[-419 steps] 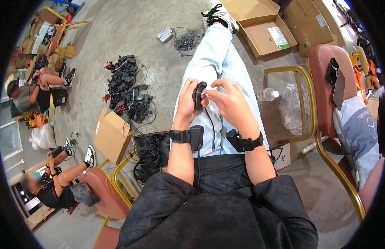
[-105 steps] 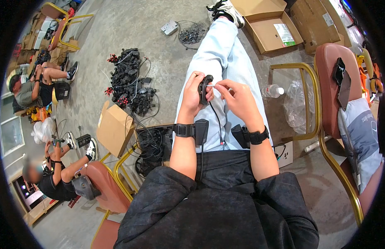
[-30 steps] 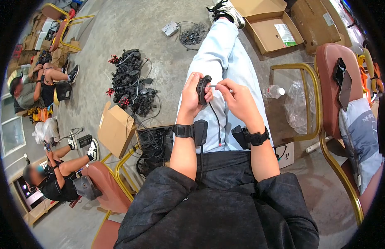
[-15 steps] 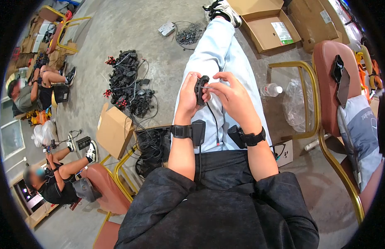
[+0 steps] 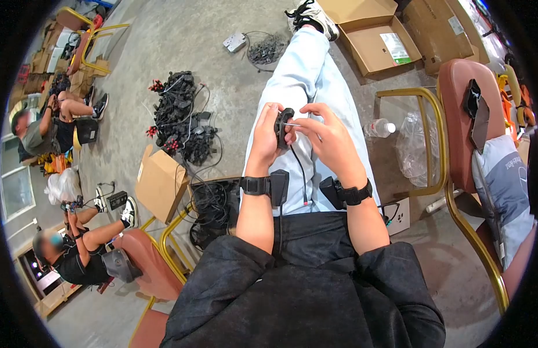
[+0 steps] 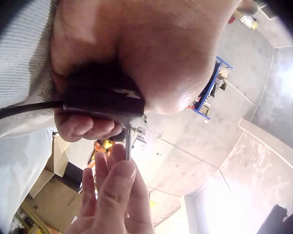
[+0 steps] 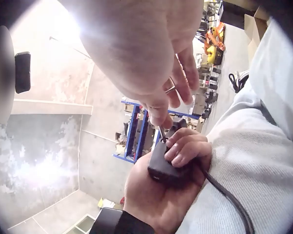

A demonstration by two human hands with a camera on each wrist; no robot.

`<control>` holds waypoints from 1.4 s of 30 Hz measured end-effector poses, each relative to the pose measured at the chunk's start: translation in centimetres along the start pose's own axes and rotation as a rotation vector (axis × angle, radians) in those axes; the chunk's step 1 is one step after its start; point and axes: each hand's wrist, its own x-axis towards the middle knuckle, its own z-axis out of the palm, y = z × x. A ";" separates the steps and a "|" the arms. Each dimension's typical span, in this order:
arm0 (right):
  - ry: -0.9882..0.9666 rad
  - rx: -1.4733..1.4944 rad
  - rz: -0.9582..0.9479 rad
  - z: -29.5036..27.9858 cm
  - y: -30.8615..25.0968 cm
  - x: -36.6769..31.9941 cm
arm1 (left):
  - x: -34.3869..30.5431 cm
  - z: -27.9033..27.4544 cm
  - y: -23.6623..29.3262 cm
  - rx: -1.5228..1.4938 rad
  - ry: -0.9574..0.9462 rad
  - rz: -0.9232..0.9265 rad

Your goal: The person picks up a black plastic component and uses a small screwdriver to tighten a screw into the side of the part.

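Note:
My left hand [image 5: 264, 139] grips a small black plastic device [image 5: 280, 132] above my lap, fingers curled round it. A black cable [image 5: 302, 174] with a reddish tip hangs from the device over the light blue jeans. My right hand [image 5: 334, 145] pinches a thin metal rod [image 6: 128, 146], which looks like a hex key, between thumb and fingers. In the left wrist view the rod's end meets the corner of the device's face. In the right wrist view the device [image 7: 166, 165] lies across the left palm, with the left fingertips [image 7: 185, 148] folded over it.
A heap of black devices and cables [image 5: 185, 122] lies on the floor at left, beside an opened carton [image 5: 160, 182]. At right stand a bottle [image 5: 379, 127], a plastic bag [image 5: 417, 151] and a brown chair [image 5: 469, 127]. Two people sit at far left.
A second ago the right fingertips were bunched at the rod's outer end. Now the hand is closer to the device, with its fingers more spread along the rod. The left hand keeps its grip.

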 end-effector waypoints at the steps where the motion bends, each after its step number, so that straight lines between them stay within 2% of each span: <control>1: 0.000 0.005 0.004 0.0 0.0 0.0 | 0.0 0.0 0.0 -0.001 -0.002 0.000; 11: 0.023 -0.041 -0.061 -0.2 -0.6 0.2 | -0.1 0.1 0.1 0.026 -0.012 -0.010; 14: 0.045 0.018 -0.026 -0.1 -0.4 0.1 | 0.0 0.0 -0.2 0.015 -0.036 0.010; 16: -0.016 0.089 0.144 0.0 -0.1 -0.2 | 0.0 0.2 0.1 -0.011 -0.034 0.004; 20: -0.092 0.004 0.211 0.0 -0.3 -0.2 | 0.0 0.2 -0.1 -0.050 -0.039 0.008; 26: -0.077 0.026 0.156 -0.5 -0.9 0.2 | -0.1 0.6 0.4 -0.024 -0.013 0.031; 30: -0.002 0.047 0.074 -0.4 -0.8 0.4 | 0.0 0.5 0.6 -0.018 -0.046 0.051; 35: 0.035 0.089 0.004 -0.4 -0.5 1.0 | 0.0 0.7 0.9 0.118 -0.008 0.109; 37: 0.074 -0.014 -0.099 -0.2 -0.2 0.8 | 0.2 0.5 0.9 0.122 0.004 0.106; 42: 0.053 0.143 0.032 0.0 0.9 0.1 | 0.2 1.0 0.2 0.095 0.027 0.053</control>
